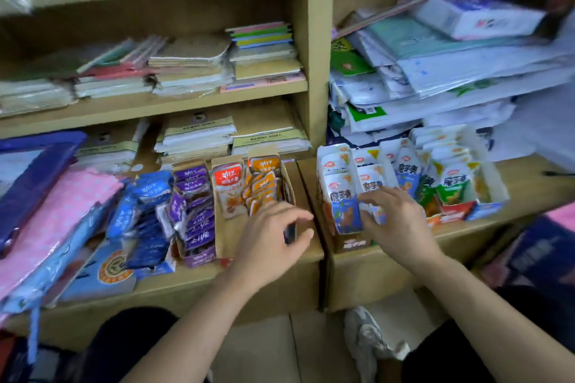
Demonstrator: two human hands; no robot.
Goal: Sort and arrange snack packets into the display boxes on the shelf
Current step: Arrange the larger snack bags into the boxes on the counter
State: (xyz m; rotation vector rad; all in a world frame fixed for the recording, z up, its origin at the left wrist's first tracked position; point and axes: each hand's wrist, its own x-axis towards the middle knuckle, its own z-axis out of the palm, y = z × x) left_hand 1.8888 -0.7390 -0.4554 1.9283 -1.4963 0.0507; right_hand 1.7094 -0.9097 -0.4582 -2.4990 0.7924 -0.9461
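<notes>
While blue packets (342, 211) stand upright, right grip (395, 221) pinches one; left grip (270, 236) unclear.

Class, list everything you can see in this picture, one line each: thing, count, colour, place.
blue packets: many, blue, leftmost box
purple packets: many, purple, second box
red-and-white packet: one, third box, upright
orange packets: several, orange, fourth box
white-and-blue packets: many, right-hand box
green-and-white packets: several, box further right
notebooks: stacks, mixed colours, middle shelf
pink cloth: one, pink dotted, far left
left hand: at the fourth box's front, grip unclear
right hand: thumb and fingers round white-and-blue packets
</notes>
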